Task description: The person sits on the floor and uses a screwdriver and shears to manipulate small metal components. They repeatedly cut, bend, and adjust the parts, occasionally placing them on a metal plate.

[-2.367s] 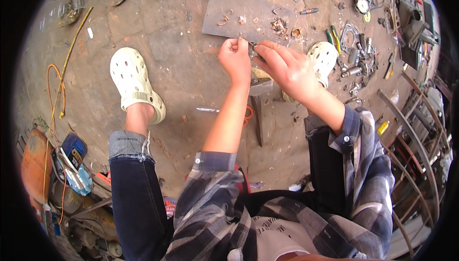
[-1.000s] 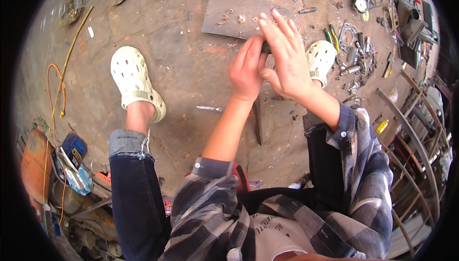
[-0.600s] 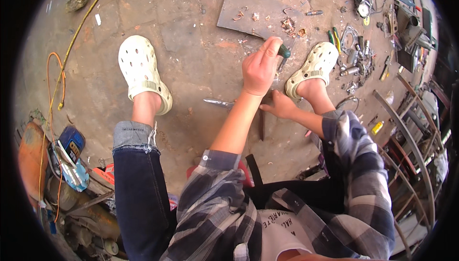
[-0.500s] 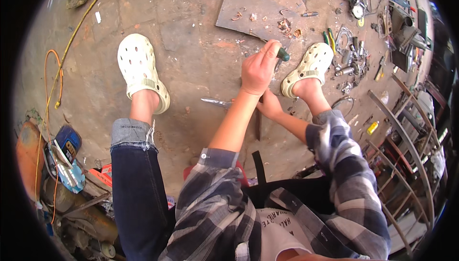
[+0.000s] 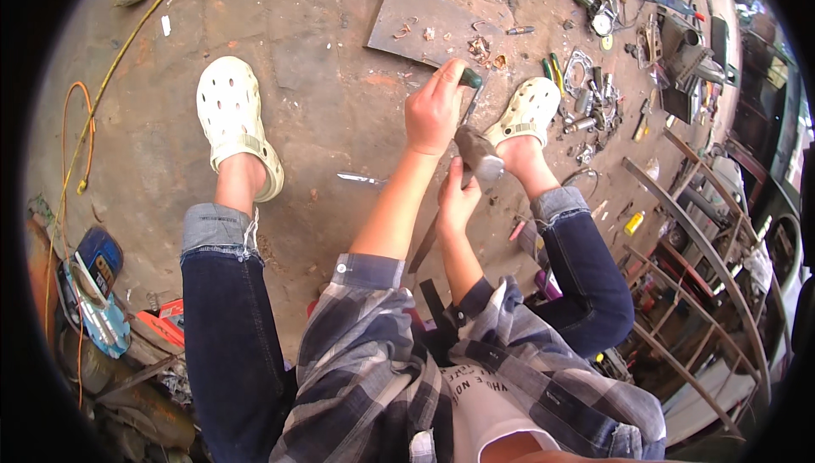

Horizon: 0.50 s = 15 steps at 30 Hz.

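Observation:
My left hand (image 5: 430, 115) is closed around a tool whose dark green handle end (image 5: 470, 78) sticks out past the thumb. Its working end is hidden, so I cannot tell the exact kind. Just nearer to me, my right hand (image 5: 458, 202) grips a hammer by its handle. The hammer's blunt steel head (image 5: 482, 159) shows above the fingers, below the left hand and beside my right shoe. A grey metal plate (image 5: 416, 26) lies on the floor beyond the left hand, with curled copper-coloured scraps (image 5: 480, 49) on its right part.
White clogs (image 5: 231, 115) on my feet flank the work. A knife-like blade (image 5: 361, 179) lies left of my forearms. Loose metal parts (image 5: 601, 98), pliers (image 5: 552, 71) and a dial gauge (image 5: 603, 23) lie at right. A curved metal frame (image 5: 692, 225) stands far right; a yellow hose (image 5: 127, 51) crosses the left.
My right hand has come up with the hammer, whose head, hidden before, now shows. My left hand keeps its hold on the green-handled tool. The whole view has shifted slightly.

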Tool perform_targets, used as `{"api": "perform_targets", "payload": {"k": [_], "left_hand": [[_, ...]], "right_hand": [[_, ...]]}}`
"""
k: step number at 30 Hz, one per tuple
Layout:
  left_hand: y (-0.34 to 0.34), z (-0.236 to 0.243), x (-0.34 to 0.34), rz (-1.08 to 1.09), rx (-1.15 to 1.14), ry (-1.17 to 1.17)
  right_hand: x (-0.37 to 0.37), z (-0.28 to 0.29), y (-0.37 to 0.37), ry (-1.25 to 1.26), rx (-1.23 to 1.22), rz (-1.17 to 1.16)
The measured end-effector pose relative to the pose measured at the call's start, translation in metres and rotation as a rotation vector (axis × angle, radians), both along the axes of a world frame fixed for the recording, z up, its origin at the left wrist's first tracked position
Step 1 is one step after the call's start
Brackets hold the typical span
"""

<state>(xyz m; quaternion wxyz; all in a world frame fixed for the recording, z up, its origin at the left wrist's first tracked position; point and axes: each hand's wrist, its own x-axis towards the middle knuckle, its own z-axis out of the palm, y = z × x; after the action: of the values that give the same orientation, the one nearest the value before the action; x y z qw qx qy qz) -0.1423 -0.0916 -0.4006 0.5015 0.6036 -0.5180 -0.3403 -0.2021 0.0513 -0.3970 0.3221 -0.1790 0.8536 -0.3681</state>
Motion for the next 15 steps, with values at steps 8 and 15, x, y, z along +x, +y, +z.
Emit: {"api": "perform_targets", "payload": {"k": [8,15], "left_hand": [[-0.004,-0.005,0.002,-0.005,-0.064,-0.042],[-0.009,-0.003,0.005,0.019,-0.145,-0.049]], "right_hand": [[0.016,0.131,-0.083,-0.142,-0.33,0.086],[0.015,0.109,-0.098,-0.188,-0.075,0.138]]}}
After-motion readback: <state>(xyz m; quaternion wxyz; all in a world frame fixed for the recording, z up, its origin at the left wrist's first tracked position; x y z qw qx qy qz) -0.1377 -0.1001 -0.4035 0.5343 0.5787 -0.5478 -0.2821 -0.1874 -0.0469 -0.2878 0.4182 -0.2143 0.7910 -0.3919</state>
